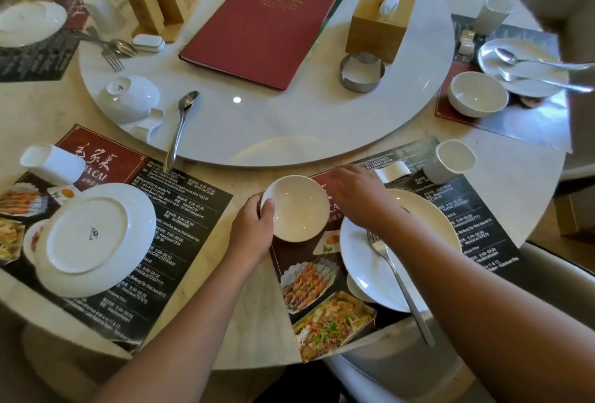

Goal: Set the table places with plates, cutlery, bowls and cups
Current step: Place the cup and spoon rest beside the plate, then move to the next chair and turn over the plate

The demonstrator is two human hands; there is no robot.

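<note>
**Bowl held at the near place setting**

While the left hand grips the rim of a white bowl, fingers clamped over its left edge, the right hand reaches across just beyond the bowl; whether its fingers are apart or together cannot be told. The bowl sits at the upper left corner of a printed placemat on the bench. Just right of the bowl lies a white plate with a fork across it. A white cup stands at the mat's far right corner. Further left, another plate lies upside down on a second mat.
</note>
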